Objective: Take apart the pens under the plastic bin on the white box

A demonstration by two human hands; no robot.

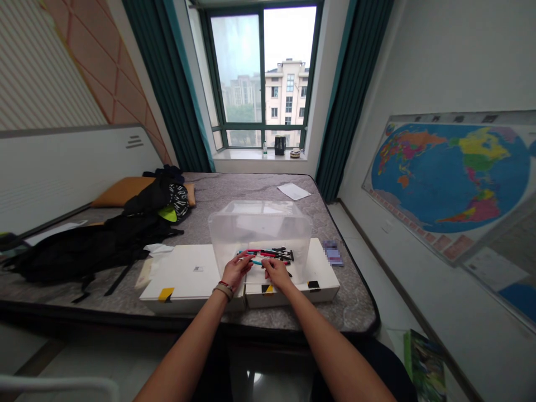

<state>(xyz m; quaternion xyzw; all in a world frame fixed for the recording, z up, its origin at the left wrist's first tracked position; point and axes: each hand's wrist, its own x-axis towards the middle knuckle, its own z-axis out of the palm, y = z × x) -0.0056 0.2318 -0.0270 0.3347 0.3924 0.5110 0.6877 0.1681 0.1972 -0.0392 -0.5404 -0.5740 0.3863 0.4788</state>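
A light-blue pen [257, 262] stretches between my two hands. My left hand [237, 270], with bands at the wrist, has its fingers closed on the pen's left end. At the other end, my right hand [276, 272] pinches it. Just beyond my fingers lies a heap of pens [278, 254], mostly black, red and pink. Behind and around the heap stands a clear plastic box [259, 226], which seems to rest on its side. Beneath it all are two flat white boxes [184, 276] placed side by side, with yellow and black tape at the front edges.
The boxes sit on a grey mattress [347, 310]. To the left lie a black backpack [121, 234] and an orange cushion [121, 191]. White paper [294, 191] lies toward the window, a blurred purplish item [333, 253] at the right. A world map [452, 173] hangs on the wall.
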